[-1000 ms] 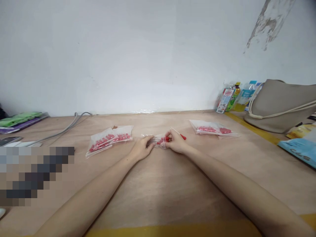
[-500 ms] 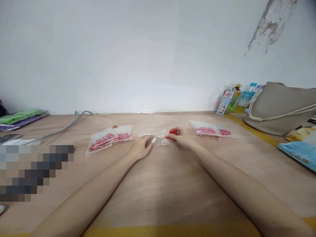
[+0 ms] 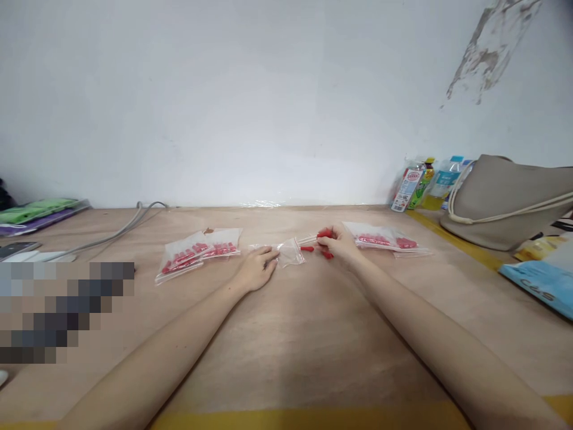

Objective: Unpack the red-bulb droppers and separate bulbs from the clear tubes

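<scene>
A small clear zip bag lies on the table in front of me, its red-edged mouth facing right. My left hand rests on the bag's left part, fingers closed over it and holding it against the table. To the right of the mouth, my right hand pinches thin white sticks with red ends; their pale shafts point left towards the bag. One loose red piece lies beside the mouth, and another red piece shows under my right fingers. How many sticks I hold is hidden.
Filled zip bags with red pieces lie at left and right. Further right stand drink bottles, a grey handbag and a blue packet. A cable runs along the left; the wall closes the back.
My right hand has moved slightly right, drawing the sticks away from the bag's mouth. Red pieces now show loose on the table there. My left hand stays on the bag.
</scene>
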`<state>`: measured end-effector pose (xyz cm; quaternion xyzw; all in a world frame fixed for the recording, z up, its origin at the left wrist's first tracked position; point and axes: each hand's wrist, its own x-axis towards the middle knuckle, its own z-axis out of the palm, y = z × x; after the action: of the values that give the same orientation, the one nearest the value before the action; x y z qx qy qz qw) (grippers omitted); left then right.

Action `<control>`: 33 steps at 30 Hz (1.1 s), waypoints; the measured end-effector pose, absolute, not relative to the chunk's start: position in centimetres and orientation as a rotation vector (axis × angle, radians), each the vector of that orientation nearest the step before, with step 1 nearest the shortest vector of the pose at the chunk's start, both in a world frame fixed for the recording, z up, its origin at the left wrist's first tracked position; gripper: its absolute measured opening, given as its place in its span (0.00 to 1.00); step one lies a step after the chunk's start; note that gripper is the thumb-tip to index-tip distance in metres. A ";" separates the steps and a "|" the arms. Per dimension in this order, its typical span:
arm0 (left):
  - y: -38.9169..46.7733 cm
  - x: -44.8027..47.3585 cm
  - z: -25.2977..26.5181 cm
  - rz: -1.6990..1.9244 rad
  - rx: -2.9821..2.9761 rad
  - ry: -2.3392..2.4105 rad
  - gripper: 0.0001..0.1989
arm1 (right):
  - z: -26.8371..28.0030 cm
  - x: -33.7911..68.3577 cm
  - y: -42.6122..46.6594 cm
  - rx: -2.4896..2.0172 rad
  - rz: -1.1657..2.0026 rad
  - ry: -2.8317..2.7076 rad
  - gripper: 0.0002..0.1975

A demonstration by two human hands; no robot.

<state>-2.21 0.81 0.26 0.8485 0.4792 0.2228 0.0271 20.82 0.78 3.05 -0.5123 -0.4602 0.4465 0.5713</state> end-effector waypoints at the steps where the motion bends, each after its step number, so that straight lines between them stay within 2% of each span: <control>1: 0.8 -2.2 0.2 0.692 2.623 1.484 0.19 | 3.1 21.0 0.9 -1.188 1.041 -1.070 0.08; 6: 0.9 -2.3 0.3 0.709 2.613 1.508 0.18 | 3.8 22.9 1.4 -1.104 0.922 -1.050 0.07; 12: 0.9 -2.3 0.4 0.712 2.599 1.502 0.18 | 2.1 25.5 0.9 -1.165 0.284 -1.407 0.12; 15: 1.0 -2.4 0.3 0.722 2.602 1.496 0.19 | 0.4 26.0 0.3 -1.292 0.190 -1.630 0.09; 18: 1.1 -2.4 0.2 0.732 2.605 1.492 0.19 | -0.6 26.4 0.2 -1.358 0.173 -1.724 0.08; 26: 1.1 -2.4 0.3 0.710 2.613 1.486 0.19 | -0.2 25.9 -0.1 -1.431 0.190 -1.878 0.13; 29: 1.1 -2.4 0.3 0.704 2.618 1.486 0.19 | 0.1 25.7 -0.2 -1.472 0.319 -1.825 0.13; 33: 1.1 -2.4 0.3 0.713 2.611 1.487 0.19 | 0.1 25.7 0.4 -1.549 0.608 -1.492 0.14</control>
<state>-2.41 1.08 0.31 0.8452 0.4813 0.2308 0.0266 25.71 0.39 0.07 -0.6231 -0.6002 0.2445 0.4378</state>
